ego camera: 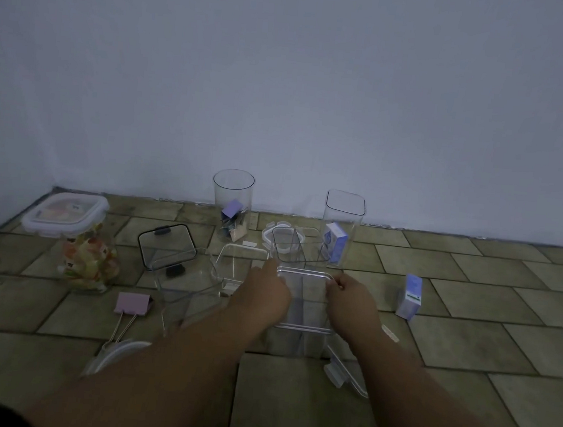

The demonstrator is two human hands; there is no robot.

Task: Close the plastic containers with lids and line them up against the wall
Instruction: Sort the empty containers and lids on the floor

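Forearms (pixel 162 370) out, left hand (pixel 265 291) flat against clear lid (pixel 305 273), right hand (pixel 351 297) pinching its edge. Fitting step on tall container (pixel 297 338); next, likely pressing down evenly.

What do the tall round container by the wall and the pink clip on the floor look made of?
Round container: seemingly clear rigid plastic, glossy; the wall behind shows through it. Pink clip: probably painted metal, matte, with thin wire handles; dim light leaves it open.
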